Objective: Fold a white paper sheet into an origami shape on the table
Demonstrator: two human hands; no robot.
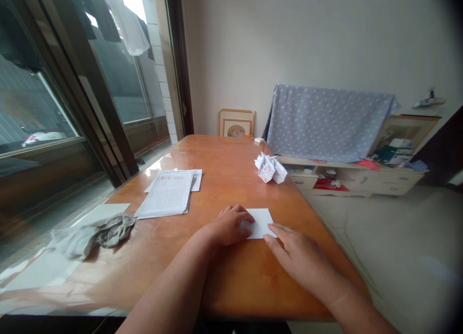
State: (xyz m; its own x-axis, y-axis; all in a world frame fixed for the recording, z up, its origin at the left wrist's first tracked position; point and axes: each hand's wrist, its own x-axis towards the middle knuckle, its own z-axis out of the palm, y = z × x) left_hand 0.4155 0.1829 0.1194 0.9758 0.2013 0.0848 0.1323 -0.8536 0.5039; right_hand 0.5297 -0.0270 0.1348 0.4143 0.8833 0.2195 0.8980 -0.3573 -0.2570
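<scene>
A small white sheet of paper (259, 224) lies flat on the wooden table near its front right. My left hand (231, 225) rests on the paper's left side, fingers loosely curved over it. On the opposite edge, my right hand (289, 245) touches the right corner with its thumb and fingers, which are apart. Beyond both hands stands a cluster of folded paper (269, 169), white with printed marks. To the left lies a stack of printed sheets (166, 194) with red writing on top.
Crumpled grey cloth (115, 230) lies at the table's (224, 180) left, by the glass doors. A small white object (259, 140) sits at the far end. Past the right edge, a low cabinet (379, 180) stands by a dotted blue-grey cloth (325, 124).
</scene>
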